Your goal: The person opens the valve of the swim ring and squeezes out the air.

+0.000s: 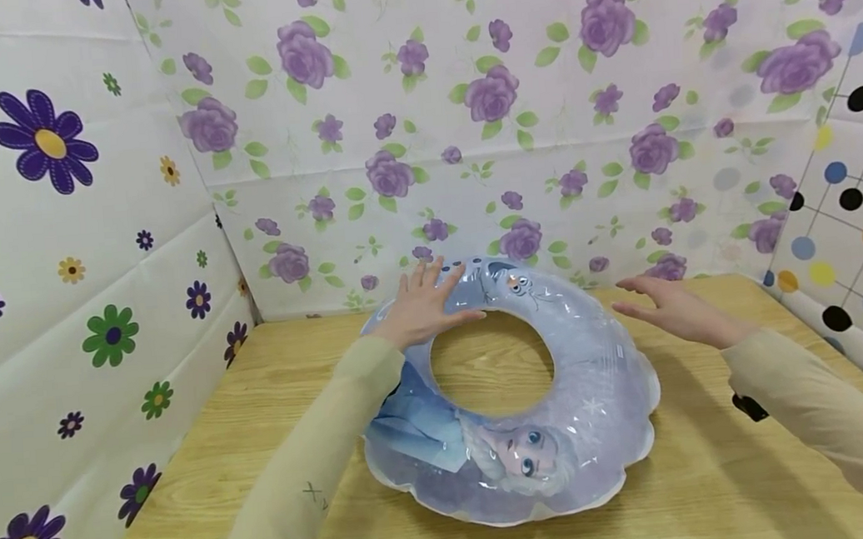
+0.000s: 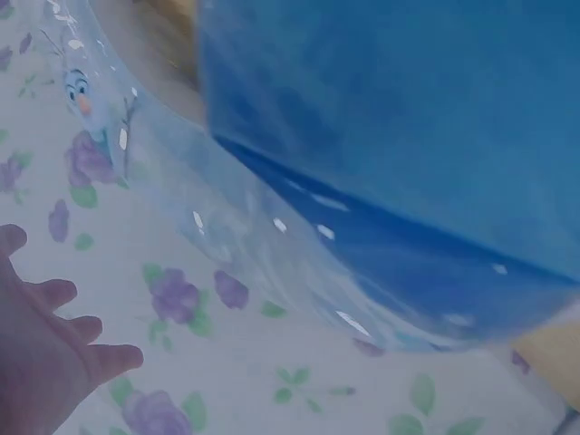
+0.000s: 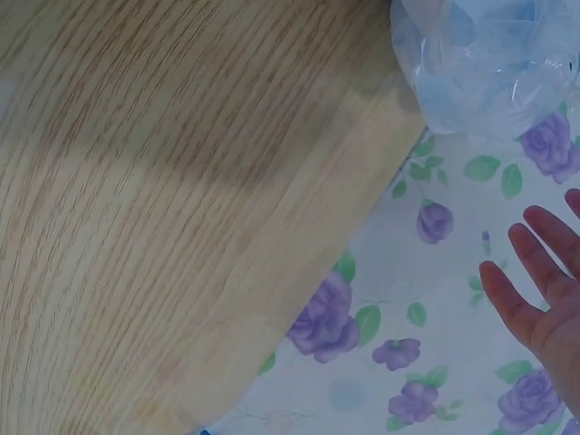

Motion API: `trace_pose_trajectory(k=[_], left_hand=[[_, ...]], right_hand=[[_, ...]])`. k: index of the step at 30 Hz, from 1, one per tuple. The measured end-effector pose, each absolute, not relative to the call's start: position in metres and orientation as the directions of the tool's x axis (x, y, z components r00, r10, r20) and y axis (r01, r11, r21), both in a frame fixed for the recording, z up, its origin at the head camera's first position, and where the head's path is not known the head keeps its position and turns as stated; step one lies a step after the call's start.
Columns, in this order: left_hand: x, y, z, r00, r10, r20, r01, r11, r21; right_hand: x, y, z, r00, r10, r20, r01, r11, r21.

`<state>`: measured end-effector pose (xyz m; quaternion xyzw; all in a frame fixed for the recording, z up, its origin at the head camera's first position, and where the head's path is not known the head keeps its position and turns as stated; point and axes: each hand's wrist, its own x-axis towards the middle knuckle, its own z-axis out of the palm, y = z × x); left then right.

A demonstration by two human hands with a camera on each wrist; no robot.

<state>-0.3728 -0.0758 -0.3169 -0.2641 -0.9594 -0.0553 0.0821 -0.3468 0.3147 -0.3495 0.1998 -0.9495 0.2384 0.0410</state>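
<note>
An inflated swim ring [image 1: 597, 375] lies on the wooden table, pale blue and lilac, printed with a blonde cartoon figure and a small snowman. Over its far left part, my left hand [image 1: 422, 308] has its fingers spread; contact with the ring cannot be made out. In the left wrist view that hand [image 2: 50, 353] shows at the lower left, beside the ring's blue underside [image 2: 381, 181]. To the right of the ring, my right hand [image 1: 678, 311] hovers apart from it, fingers extended and holding nothing. The right wrist view shows its fingers [image 3: 535, 281] near the ring's edge [image 3: 480, 72].
Beneath the ring is a light wood-grain table [image 1: 264, 448]. A purple-rose sheet [image 1: 430, 136] hangs along its back edge. Daisy-print cloth [image 1: 84, 244] covers the left side, and a dotted sheet [image 1: 851, 257] the right. A dark strap piece [image 1: 749, 408] sits under the right wrist.
</note>
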Motion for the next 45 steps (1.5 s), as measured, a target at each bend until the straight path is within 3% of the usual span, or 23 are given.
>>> trace_pose_trajectory(k=[6,21,29,45], left_hand=[[-0.374,-0.042,-0.319,-0.812,0.559,0.165,0.571,0.820,0.029],[-0.371,0.021,-0.332,-0.774,0.629,0.076,0.633,0.767,0.100],[-0.374,0.047,-0.343,-0.754,0.652,0.079,0.656,0.740,0.152],[-0.377,0.087,-0.364,-0.745,0.661,0.091,0.661,0.713,0.234]], right_hand=[[-0.345,0.314,-0.352,-0.918,-0.361,0.165,-0.396,0.799,-0.452],[-0.344,0.320,-0.366,-0.901,-0.358,0.245,-0.434,0.739,-0.516],[-0.341,0.313,-0.371,-0.882,-0.343,0.324,-0.471,0.678,-0.565],[-0.343,0.311,-0.378,-0.896,-0.312,0.316,-0.443,0.648,-0.619]])
